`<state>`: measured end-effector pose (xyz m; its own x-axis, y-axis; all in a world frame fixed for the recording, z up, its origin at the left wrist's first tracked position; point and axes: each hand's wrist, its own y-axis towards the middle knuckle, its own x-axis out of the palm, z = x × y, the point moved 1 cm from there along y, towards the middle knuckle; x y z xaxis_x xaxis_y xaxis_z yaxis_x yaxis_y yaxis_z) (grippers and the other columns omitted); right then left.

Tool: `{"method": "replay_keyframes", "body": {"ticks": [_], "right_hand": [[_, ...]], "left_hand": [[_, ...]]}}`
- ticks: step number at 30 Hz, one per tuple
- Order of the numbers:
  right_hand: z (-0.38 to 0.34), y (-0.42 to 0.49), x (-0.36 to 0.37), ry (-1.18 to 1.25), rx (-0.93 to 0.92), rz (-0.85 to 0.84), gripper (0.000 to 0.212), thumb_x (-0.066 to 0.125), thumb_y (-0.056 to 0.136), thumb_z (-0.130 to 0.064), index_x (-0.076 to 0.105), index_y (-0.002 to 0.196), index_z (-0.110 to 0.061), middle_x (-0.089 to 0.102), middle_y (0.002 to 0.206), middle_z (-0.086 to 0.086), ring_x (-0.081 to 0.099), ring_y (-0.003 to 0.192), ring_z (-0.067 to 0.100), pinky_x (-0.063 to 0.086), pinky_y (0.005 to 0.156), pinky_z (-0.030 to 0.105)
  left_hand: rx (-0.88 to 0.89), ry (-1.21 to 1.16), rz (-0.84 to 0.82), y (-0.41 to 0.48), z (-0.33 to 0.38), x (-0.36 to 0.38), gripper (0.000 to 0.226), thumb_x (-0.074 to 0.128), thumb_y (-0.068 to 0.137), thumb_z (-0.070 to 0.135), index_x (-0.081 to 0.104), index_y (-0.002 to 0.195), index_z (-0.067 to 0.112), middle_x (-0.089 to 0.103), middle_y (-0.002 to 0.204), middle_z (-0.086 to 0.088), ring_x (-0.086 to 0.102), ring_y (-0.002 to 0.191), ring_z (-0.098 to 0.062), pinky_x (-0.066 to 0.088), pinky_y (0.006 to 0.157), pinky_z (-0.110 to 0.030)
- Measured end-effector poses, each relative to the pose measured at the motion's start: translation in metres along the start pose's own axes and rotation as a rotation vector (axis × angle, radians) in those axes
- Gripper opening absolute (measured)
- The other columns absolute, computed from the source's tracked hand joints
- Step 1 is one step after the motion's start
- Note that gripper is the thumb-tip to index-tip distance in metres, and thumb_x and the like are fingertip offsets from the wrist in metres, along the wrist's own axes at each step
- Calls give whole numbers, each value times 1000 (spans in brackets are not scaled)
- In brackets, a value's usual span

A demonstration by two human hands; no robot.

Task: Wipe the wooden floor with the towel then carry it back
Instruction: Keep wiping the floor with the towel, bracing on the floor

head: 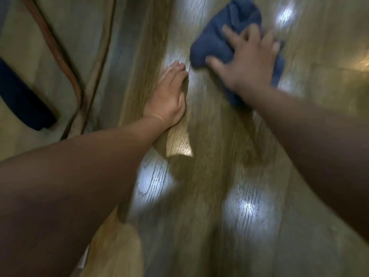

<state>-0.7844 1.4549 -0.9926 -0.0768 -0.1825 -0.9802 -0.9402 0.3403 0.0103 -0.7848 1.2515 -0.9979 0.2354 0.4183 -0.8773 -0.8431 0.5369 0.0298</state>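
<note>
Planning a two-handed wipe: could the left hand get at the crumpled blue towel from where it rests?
Probably yes: the left hand lies flat on the wooden floor beside the crumpled blue towel, only bare boards between; the right hand presses it.

Left hand (169,94) lies flat; right hand (247,62) presses down with fingers (229,33) splayed.

I get a dim, warm view. White glare patches (several of them) shine on the wooden floor (209,136). Motion blur smears the right hand (249,62) and towel (219,43). The left hand (169,98) looks sharper and casts a shadow. Both forearms darken towards the edges.
</note>
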Motion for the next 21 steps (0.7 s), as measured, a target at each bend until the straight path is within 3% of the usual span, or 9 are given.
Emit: {"method": "replay_keyframes", "body": {"ticks": [3,6,8,10,13,15,17,19,21], "right_hand": [[-10,-135,3,88,-17,40,72,54,77,-67,48,143,-38,54,126,11,43,118,41,33,100,55],[-15,-266,2,206,-354,-30,70,67,72,-63,59,135,-35,58,111,4,46,104,34,39,86,51],[-3,-297,3,238,-589,-99,65,68,74,-65,64,131,-33,60,107,1,50,100,33,40,81,46],[10,-284,-1,260,-648,-150,62,70,75,-65,68,128,-32,64,102,3,56,94,33,39,79,44],[21,-232,-14,177,-556,-35,62,72,75,-63,67,129,-31,65,108,12,58,98,40,41,86,49],[38,-177,-15,96,-496,-57,64,62,80,-67,60,135,-35,61,118,16,54,111,43,38,96,53],[49,-141,-14,90,-319,-76,68,51,81,-74,59,133,-32,61,120,14,55,117,39,39,99,51],[55,-131,-4,189,-153,-103,68,49,76,-77,67,115,-25,69,107,7,64,107,29,46,93,44],[47,-138,-1,219,-50,-115,59,48,69,-79,67,79,-25,69,86,1,66,87,18,49,83,37]], "left_hand": [[1,1,-13,-1,1,0,46,43,87,-7,52,131,-11,46,145,-26,36,142,-38,13,121,-30],[-5,-8,-6,0,-5,1,45,41,90,-3,52,133,-10,43,147,-27,36,142,-39,10,120,-23],[-45,-15,0,0,-2,2,44,40,96,4,48,138,-5,39,152,-22,31,145,-33,1,116,-14],[-71,-9,-9,-7,8,6,41,38,101,11,47,139,-2,38,154,-18,27,147,-29,-2,116,-15],[-113,-35,72,-38,30,14,33,38,101,11,58,124,-1,50,143,-19,40,139,-32,6,120,-30],[-170,-30,70,-69,38,22,38,37,100,13,56,130,3,49,147,-15,36,143,-30,4,120,-33],[-162,55,39,-81,39,27,43,36,100,19,51,138,6,44,151,-12,29,147,-29,3,121,-37],[-151,142,49,-81,36,31,41,34,99,23,54,132,9,49,146,-10,33,144,-28,8,122,-39],[-122,198,80,-79,34,34,38,33,98,25,56,123,8,55,135,-9,43,135,-26,16,121,-38]]}}
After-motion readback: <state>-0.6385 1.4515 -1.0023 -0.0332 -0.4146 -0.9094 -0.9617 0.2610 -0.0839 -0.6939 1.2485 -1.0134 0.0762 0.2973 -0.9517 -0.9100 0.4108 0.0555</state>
